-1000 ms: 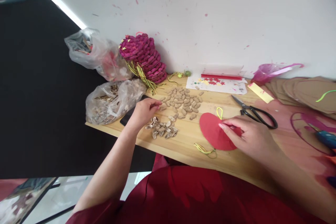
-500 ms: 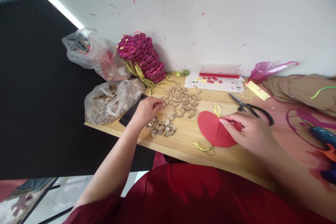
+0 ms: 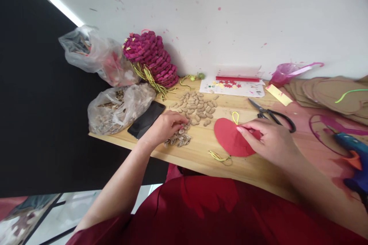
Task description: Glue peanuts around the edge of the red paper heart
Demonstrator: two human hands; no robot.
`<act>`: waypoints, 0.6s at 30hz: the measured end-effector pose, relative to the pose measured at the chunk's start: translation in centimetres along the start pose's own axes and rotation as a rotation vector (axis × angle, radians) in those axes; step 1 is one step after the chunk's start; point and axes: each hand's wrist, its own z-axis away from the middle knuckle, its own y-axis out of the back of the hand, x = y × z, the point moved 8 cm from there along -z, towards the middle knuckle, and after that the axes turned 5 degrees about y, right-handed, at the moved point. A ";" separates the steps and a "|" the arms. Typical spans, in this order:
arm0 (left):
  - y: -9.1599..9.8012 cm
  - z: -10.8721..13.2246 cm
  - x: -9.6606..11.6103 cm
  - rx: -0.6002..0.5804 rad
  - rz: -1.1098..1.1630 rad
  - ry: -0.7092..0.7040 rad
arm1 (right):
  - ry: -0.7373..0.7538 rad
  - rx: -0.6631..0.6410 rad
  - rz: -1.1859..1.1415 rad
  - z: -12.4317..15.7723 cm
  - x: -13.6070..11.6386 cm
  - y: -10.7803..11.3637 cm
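My left hand [image 3: 168, 125] is over a small pile of peanut shells [image 3: 182, 140], its thumb and fingertips closed around a shell at the pile's upper edge. Behind the fingers spreads a heap of whole peanuts [image 3: 198, 105]. My right hand [image 3: 266, 134] pinches the red heart [image 3: 230, 139] near the base of its yellow cord loop [image 3: 235, 116], covering the heart's right side. The heart lies flat on the table, and a yellow tassel [image 3: 217, 156] shows at its lower tip.
Black-handled scissors [image 3: 270, 113] lie beyond my right hand. Left are a phone [image 3: 146, 118], a bag of shells [image 3: 117, 109] and stacked magenta peanut-covered pieces [image 3: 155, 57]. Star stickers [image 3: 230, 84] sit by the wall. Right are cardboard shapes [image 3: 336, 93] and a blue glue gun [image 3: 352, 141].
My left hand has moved from the edge of the whole peanuts toward me and right, onto the shells, uncovering more of the phone. My right hand stays on the heart.
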 end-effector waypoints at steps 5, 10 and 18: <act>0.1 0.3 -0.1 0.044 0.008 -0.010 | -0.010 -0.012 -0.002 0.0 0.1 -0.1; 0.1 0.7 0.6 0.055 0.017 -0.099 | -0.004 -0.013 0.006 0.0 0.1 -0.1; 0.4 0.7 0.3 0.088 0.049 -0.056 | -0.027 -0.034 -0.002 0.0 0.3 -0.1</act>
